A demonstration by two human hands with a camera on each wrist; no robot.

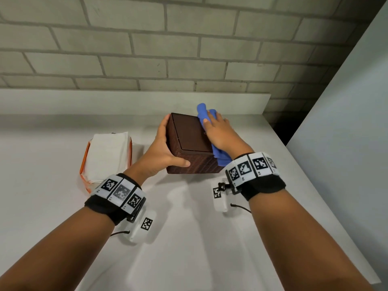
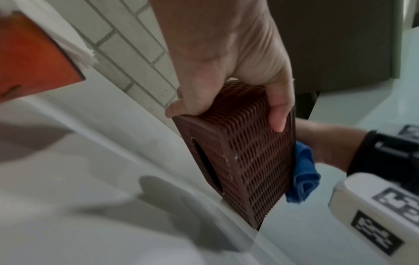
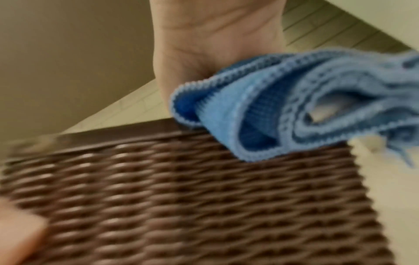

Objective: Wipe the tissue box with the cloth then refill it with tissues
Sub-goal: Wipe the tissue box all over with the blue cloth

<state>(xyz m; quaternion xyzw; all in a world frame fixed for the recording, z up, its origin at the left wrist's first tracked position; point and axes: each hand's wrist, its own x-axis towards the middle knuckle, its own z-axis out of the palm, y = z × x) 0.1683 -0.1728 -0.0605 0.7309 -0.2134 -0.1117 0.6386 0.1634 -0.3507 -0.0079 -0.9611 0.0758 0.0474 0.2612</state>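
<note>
A brown woven tissue box (image 1: 193,139) stands on the white counter (image 1: 189,238). My left hand (image 1: 165,143) grips its left side, thumb on the near wall and fingers round the far corner. In the left wrist view the tissue box (image 2: 249,161) shows an oval slot on a side face under my left hand (image 2: 226,71). My right hand (image 1: 218,133) holds a bunched blue cloth (image 1: 204,113) against the box's right top edge. The cloth (image 3: 294,111) hangs over the woven wall (image 3: 181,206). A tissue stack (image 1: 109,156) in orange wrapping lies to the left.
A brick wall (image 1: 189,49) and a raised ledge (image 1: 126,101) close off the back. The counter ends at its right edge (image 1: 315,185), beside a white panel (image 1: 346,122). The orange wrapping (image 2: 34,59) lies close to my left wrist.
</note>
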